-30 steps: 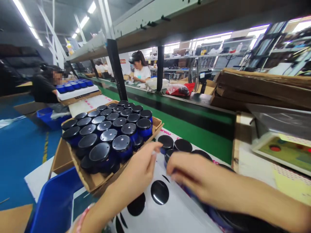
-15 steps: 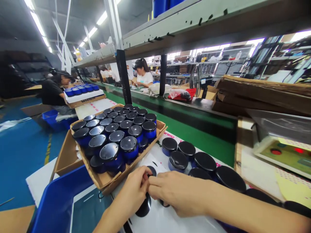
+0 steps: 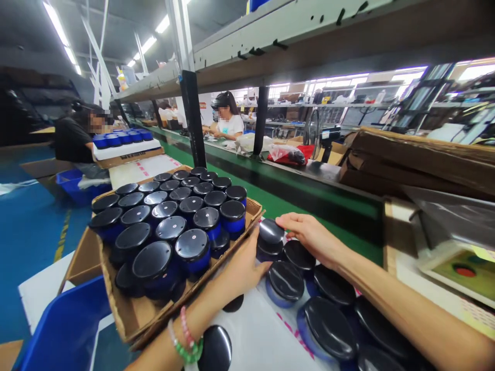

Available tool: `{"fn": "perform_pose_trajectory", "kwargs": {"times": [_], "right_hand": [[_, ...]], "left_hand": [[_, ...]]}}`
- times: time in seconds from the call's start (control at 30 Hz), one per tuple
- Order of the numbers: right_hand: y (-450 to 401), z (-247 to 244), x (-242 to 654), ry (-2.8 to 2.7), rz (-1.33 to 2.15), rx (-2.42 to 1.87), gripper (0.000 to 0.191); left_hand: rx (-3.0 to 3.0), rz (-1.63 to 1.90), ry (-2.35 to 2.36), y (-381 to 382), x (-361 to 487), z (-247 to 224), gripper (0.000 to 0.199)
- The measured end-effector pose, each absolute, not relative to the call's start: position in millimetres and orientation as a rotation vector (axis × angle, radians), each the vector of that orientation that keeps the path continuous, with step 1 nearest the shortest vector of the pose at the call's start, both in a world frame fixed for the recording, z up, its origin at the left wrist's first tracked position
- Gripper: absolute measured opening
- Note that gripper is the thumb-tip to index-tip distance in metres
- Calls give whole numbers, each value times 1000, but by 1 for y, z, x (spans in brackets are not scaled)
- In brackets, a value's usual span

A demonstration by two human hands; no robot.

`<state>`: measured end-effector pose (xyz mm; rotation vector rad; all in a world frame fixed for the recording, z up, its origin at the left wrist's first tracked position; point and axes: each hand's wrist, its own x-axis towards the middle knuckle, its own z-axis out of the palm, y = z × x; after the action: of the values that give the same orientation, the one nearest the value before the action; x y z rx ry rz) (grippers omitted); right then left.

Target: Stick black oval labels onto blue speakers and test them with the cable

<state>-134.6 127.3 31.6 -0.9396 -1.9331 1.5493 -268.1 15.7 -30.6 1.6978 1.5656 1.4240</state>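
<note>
My right hand (image 3: 303, 231) pinches the edge of a glossy black disc (image 3: 271, 230), which is tilted over a dark-topped blue jar (image 3: 268, 250). Around the left side of that jar curves my left hand (image 3: 247, 260), its thumb at the front and its fingers partly hidden. Beside both hands stand several more blue jars with black tops (image 3: 286, 281) on the white work surface (image 3: 257, 330). Loose black discs (image 3: 217, 346) lie on that surface near my left wrist, one partly under my forearm.
A cardboard tray (image 3: 116, 309) packed with black-topped blue jars stands at left, beside a blue bin (image 3: 58, 330). A green conveyor belt (image 3: 305, 206) runs behind. A shelf (image 3: 309, 46) hangs overhead on a black post (image 3: 192, 118). Two people (image 3: 228, 121) work farther off.
My hands were together low over the white surface and have moved apart, up to the farthest loose jar. The black disc is now in my right hand above that jar. The view has shifted slightly.
</note>
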Motion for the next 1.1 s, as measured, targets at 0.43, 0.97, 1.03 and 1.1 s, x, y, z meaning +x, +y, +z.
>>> {"fn": "perform_pose_trajectory", "kwargs": {"times": [0.43, 0.97, 1.03, 1.1], "right_hand": [[119, 21, -137, -1981, 1452, -1093, 26], [119, 13, -136, -2168, 1204, -1071, 25], [118, 13, -136, -2180, 1176, -1059, 25], [117, 13, -135, -2189, 1145, -1048, 25]], "left_hand": [[1479, 1337, 1574, 12, -273, -38, 46], [1544, 1356, 1591, 11, -273, -39, 44], [1542, 1351, 1600, 11, -272, -40, 44], [1538, 1341, 1629, 11, -272, -40, 45]]}}
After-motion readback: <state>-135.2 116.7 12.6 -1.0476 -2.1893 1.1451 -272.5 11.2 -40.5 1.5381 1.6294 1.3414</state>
